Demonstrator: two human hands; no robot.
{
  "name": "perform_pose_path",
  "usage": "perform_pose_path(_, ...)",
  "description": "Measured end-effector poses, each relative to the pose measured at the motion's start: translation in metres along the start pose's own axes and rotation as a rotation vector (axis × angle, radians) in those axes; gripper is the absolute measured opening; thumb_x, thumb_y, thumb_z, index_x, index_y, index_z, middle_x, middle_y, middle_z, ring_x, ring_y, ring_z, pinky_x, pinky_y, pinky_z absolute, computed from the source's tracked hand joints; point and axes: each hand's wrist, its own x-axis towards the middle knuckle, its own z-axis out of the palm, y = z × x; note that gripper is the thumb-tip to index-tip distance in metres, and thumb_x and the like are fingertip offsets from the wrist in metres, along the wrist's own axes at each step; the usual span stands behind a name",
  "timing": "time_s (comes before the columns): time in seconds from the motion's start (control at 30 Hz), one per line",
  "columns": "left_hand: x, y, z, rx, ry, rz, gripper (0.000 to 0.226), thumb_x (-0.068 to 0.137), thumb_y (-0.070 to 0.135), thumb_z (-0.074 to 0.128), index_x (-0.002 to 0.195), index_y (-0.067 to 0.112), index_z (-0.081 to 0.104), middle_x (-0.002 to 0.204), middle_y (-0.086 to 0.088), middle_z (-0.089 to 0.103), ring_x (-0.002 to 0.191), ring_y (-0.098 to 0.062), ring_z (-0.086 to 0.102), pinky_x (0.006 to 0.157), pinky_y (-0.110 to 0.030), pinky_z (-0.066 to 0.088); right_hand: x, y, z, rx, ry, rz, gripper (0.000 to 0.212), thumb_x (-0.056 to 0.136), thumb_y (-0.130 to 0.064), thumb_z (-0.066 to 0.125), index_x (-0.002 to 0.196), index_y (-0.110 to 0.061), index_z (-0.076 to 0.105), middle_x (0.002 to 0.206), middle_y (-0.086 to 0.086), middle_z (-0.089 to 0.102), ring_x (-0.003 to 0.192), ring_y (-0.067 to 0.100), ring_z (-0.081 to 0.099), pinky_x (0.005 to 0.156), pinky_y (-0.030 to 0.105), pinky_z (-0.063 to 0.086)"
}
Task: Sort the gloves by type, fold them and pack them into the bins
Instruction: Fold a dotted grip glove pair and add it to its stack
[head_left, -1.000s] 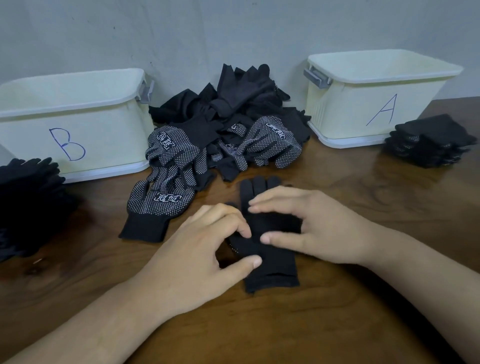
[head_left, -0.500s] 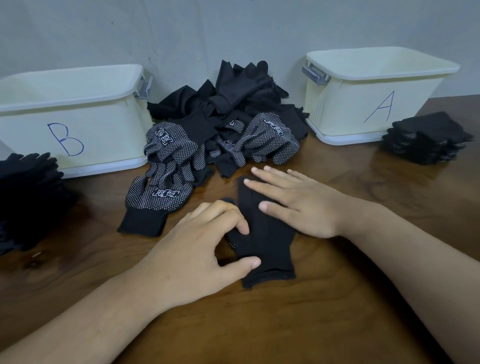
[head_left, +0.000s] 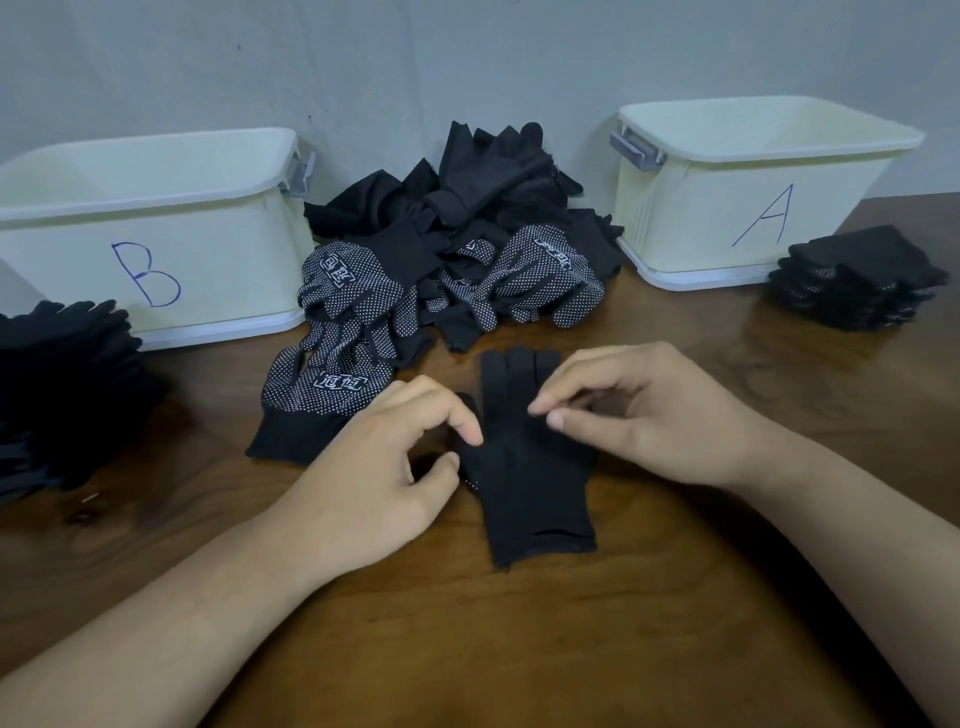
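Black knit, plain side up: one glove lies flat on the table right in front of me. Its fingers point away toward the pile and its cuff is nearest me. A few white dots show along its left edge.

My left hand sits at that edge with its fingers curled. The index tip rests on the cloth and my thumb touches the edge just below it, but I can't tell whether the two actually pinch the fabric. My right hand is over the glove's right side, fingers bent, index and thumb tips close together. That spot is slightly blurred, so I can't tell whether they grasp any cloth either.

The pile is loose gloves heaped against the wall between two cream bins, some plain, some dotted. One dotted glove lies just beside my left hand. Bin B stands to the left and bin A to the right. The left stack of dark gloves sits by bin B, and the right stack, folded, sits beside bin A.
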Motion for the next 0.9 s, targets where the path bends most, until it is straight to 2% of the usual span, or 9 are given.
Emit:
perform_pose_path(0.1, -0.001, 0.001, 0.001, 0.027, -0.05, 0.075, 0.034, 0.088, 0.007, 0.077, 0.103, 0.035, 0.065, 0.113, 0.018, 0.06, 0.114, -0.016, 0.055, 0.09, -0.027, 0.046, -0.003, -0.014, 0.007, -0.032, -0.193, -0.025, 0.009, 0.092, -0.019, 0.086, 0.1, -0.021, 0.083, 0.099, -0.007, 0.075, 0.098, 0.019, 0.072, 0.089, 0.032, 0.055)
perform_pose_path(0.17, -0.002, 0.001, 0.001, 0.053, -0.075, 0.113, 0.03, 0.088, 0.011, 0.078, 0.103, 0.034, 0.064, 0.114, 0.019, 0.058, 0.116, -0.014, 0.053, 0.097, -0.023, 0.041, -0.006, -0.018, 0.01, -0.15, -0.285, -0.058, 0.015, 0.089, -0.035, 0.088, 0.099, -0.028, 0.079, 0.102, -0.014, 0.072, 0.103, 0.015, 0.068, 0.093, 0.033, 0.051)
perform_pose_path(0.27, -0.002, 0.001, 0.002, 0.063, -0.096, 0.104, 0.027, 0.09, 0.017, 0.079, 0.103, 0.035, 0.063, 0.113, 0.02, 0.058, 0.115, -0.014, 0.054, 0.097, -0.025, 0.042, -0.007, -0.022, 0.012, -0.264, -0.359, -0.097, 0.027, 0.084, -0.053, 0.087, 0.099, -0.036, 0.074, 0.107, -0.02, 0.063, 0.108, 0.013, 0.06, 0.092, 0.031, 0.048)
perform_pose_path(0.37, -0.002, -0.001, 0.002, 0.041, -0.108, 0.073, 0.027, 0.09, 0.019, 0.079, 0.104, 0.036, 0.063, 0.114, 0.018, 0.06, 0.114, -0.015, 0.056, 0.095, -0.028, 0.045, -0.009, -0.023, 0.012, -0.316, -0.373, -0.126, 0.023, 0.084, -0.051, 0.086, 0.098, -0.038, 0.072, 0.108, -0.021, 0.061, 0.105, 0.012, 0.057, 0.089, 0.03, 0.048)
perform_pose_path(0.5, 0.0, -0.001, 0.002, 0.039, -0.118, 0.055, 0.029, 0.089, 0.021, 0.079, 0.106, 0.038, 0.062, 0.116, 0.018, 0.061, 0.115, -0.015, 0.056, 0.096, -0.03, 0.046, -0.009, -0.024, 0.012, -0.295, -0.371, -0.127, 0.008, 0.092, -0.035, 0.079, 0.092, -0.034, 0.071, 0.106, -0.018, 0.066, 0.102, 0.017, 0.06, 0.083, 0.038, 0.054)
perform_pose_path(0.63, -0.001, -0.001, 0.002, 0.036, -0.114, 0.048, 0.027, 0.087, 0.021, 0.08, 0.102, 0.038, 0.064, 0.114, 0.019, 0.063, 0.115, -0.014, 0.058, 0.096, -0.031, 0.047, -0.008, -0.026, 0.009, -0.257, -0.351, -0.122, 0.008, 0.095, -0.026, 0.072, 0.09, -0.027, 0.066, 0.101, -0.013, 0.067, 0.097, 0.019, 0.064, 0.087, 0.043, 0.051)
perform_pose_path(0.8, 0.001, -0.001, 0.0, -0.011, -0.093, 0.024, 0.021, 0.085, 0.02, 0.083, 0.09, 0.035, 0.07, 0.113, 0.02, 0.067, 0.117, -0.013, 0.061, 0.099, -0.033, 0.049, -0.01, -0.03, 0.007, -0.262, -0.358, -0.125, 0.007, 0.096, -0.028, 0.072, 0.091, -0.027, 0.066, 0.101, -0.014, 0.067, 0.099, 0.015, 0.064, 0.084, 0.041, 0.053)
perform_pose_path(0.9, 0.001, -0.002, 0.001, -0.031, -0.094, 0.024, 0.018, 0.085, 0.021, 0.083, 0.087, 0.034, 0.071, 0.116, 0.02, 0.067, 0.119, -0.013, 0.061, 0.101, -0.037, 0.05, -0.011, -0.028, 0.008, -0.264, -0.4, -0.114, 0.007, 0.095, -0.034, 0.076, 0.092, -0.03, 0.072, 0.105, -0.018, 0.067, 0.103, 0.01, 0.066, 0.096, 0.04, 0.051)
